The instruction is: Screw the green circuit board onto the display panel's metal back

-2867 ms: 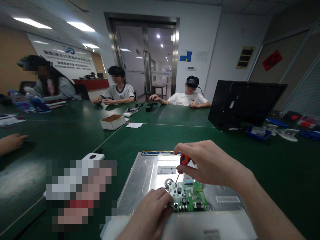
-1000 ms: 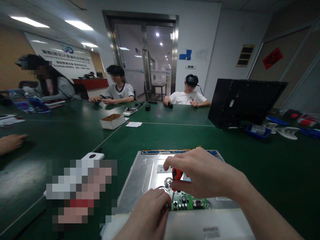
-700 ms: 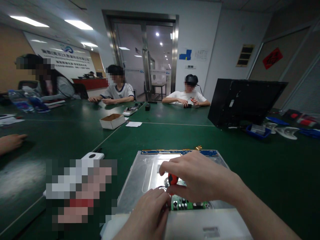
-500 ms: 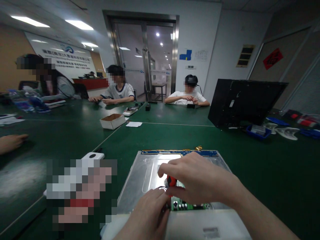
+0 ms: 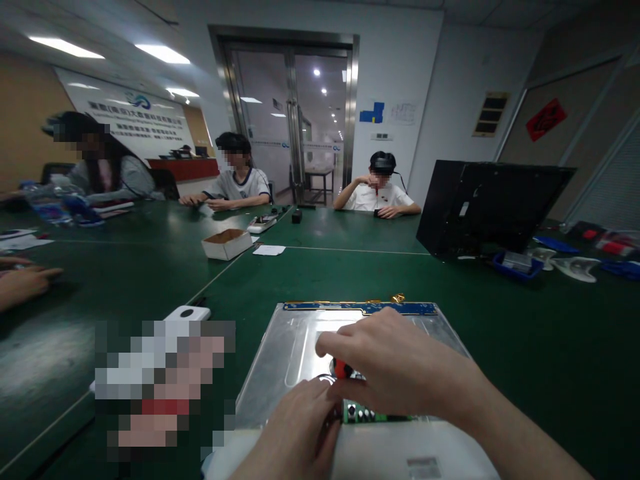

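Observation:
A silver metal panel (image 5: pixel 290 347) lies flat on the green table in front of me, with a blue strip (image 5: pixel 325 307) along its far edge. A small green circuit board (image 5: pixel 373 415) sits on its near part, mostly hidden by my hands. My right hand (image 5: pixel 400 367) is closed round a red-handled screwdriver (image 5: pixel 341 368) held upright over the board. My left hand (image 5: pixel 297 430) rests curled at the board's left edge; what its fingers press on is hidden.
A white device (image 5: pixel 187 313) lies left of the panel. A black monitor (image 5: pixel 487 207) stands at right, with a blue tray (image 5: pixel 515 265) beside it. A cardboard box (image 5: pixel 226 244) sits mid-table. Three people sit across the table; another person's hand (image 5: pixel 25 283) rests at left.
My right hand has moved with the screwdriver from the board's far left corner toward me and down, now covering most of the board. The person opposite raised a hand to the face.

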`<control>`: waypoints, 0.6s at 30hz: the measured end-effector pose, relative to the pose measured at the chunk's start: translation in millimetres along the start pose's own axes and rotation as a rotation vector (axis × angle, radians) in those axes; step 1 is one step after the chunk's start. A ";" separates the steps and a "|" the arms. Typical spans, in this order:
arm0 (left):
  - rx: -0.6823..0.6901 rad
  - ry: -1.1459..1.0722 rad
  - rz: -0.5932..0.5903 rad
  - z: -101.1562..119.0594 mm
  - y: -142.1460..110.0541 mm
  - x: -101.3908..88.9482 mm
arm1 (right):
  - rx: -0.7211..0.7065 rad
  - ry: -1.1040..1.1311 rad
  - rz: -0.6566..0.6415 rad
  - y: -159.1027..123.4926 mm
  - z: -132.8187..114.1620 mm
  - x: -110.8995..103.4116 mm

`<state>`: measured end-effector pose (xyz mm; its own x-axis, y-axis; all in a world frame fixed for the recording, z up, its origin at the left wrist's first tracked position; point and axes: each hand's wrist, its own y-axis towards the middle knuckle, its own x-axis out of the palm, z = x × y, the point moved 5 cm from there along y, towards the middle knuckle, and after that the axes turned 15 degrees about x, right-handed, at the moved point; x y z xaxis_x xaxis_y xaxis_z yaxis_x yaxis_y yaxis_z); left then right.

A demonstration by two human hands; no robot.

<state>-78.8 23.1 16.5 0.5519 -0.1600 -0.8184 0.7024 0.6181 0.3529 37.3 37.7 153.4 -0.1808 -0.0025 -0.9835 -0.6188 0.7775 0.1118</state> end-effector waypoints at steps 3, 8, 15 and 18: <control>0.031 -0.007 0.017 0.6 0.9 -0.4 | 0.003 0.020 -0.019 -1.3 0.2 0.7; 0.055 -0.036 0.037 2.2 0.7 -1.6 | 0.016 0.039 -0.031 -6.3 1.8 -2.2; 0.031 -0.013 -0.011 2.2 0.8 -0.2 | 0.052 0.046 -0.047 -6.6 3.2 -1.8; 0.048 -0.007 0.006 2.3 0.2 0.0 | 0.061 0.030 -0.047 -5.2 3.5 -0.2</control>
<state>-77.7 21.5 17.7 0.5593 -0.1622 -0.8130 0.7200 0.5811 0.3794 43.3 35.8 152.6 -0.1763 -0.0583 -0.9826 -0.5795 0.8131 0.0557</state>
